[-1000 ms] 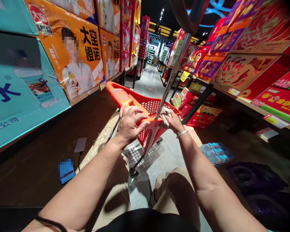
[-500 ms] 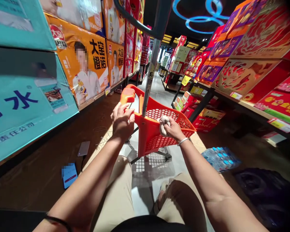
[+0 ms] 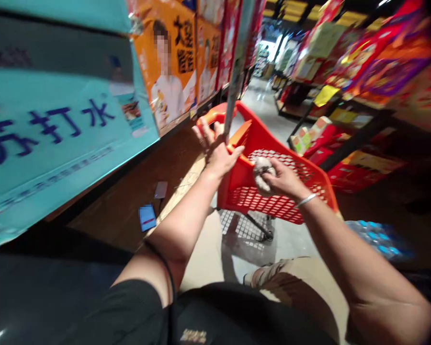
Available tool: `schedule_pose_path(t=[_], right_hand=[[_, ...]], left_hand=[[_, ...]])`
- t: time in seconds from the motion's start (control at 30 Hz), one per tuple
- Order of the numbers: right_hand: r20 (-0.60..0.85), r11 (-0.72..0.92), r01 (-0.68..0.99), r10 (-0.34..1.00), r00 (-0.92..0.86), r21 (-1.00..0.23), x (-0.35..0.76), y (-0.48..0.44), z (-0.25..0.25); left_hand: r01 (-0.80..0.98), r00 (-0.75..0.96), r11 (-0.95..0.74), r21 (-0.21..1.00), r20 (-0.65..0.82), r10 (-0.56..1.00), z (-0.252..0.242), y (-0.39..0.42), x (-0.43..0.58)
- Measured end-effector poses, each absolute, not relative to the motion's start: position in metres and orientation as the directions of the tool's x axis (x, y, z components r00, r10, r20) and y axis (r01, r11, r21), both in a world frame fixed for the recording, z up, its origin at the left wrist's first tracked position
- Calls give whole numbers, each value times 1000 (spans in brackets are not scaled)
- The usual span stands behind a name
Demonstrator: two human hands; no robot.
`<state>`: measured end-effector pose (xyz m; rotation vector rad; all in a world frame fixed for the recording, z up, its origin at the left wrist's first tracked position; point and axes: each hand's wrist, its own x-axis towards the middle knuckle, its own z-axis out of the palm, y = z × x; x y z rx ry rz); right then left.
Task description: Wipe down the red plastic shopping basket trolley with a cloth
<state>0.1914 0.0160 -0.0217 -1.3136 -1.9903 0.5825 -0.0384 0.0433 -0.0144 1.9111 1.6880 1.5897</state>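
Observation:
An orange plastic shopping cart (image 3: pixel 273 203) stands in the aisle in front of my knees. My left hand (image 3: pixel 217 151) rests on the cart's near top corner by its grey upright handle pole (image 3: pixel 237 67), with the fingers spread. My right hand (image 3: pixel 278 179) is closed round a bunched whitish cloth (image 3: pixel 262 168) and presses it against the cart's mesh side. A bracelet sits on my right wrist.
Teal and orange cartons (image 3: pixel 68 124) fill the left shelf. Red gift boxes (image 3: pixel 362 62) line the right shelves. A phone (image 3: pixel 161 189) and a blue card (image 3: pixel 147 217) lie on the low wooden shelf at left. A pack of water bottles (image 3: pixel 377 237) sits on the floor at right.
The view has swung left and lower. The cart has turned, its side now facing me. My left hand moved from the orange handle cap to the top corner; my right kept the cloth on the cart.

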Motion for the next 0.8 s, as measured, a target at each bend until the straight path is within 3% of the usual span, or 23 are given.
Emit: schedule_pose_path(t=[0.27, 0.5, 0.67, 0.8], right_hand=[[105, 226, 623, 969, -225, -749, 210, 12, -22], [168, 314, 607, 944, -286, -730, 208, 0, -24], [203, 364, 690, 930, -307, -625, 205, -2, -28], [241, 389, 717, 921, -306, -578, 187, 1, -31]], left_hand=[[511, -98, -340, 789, 447, 889, -25, 60, -42], [542, -33, -336, 770, 419, 907, -25, 65, -46], [494, -4, -393, 776, 454, 891, -32, 97, -50], [486, -88, -348, 802, 441, 893, -40, 127, -34]])
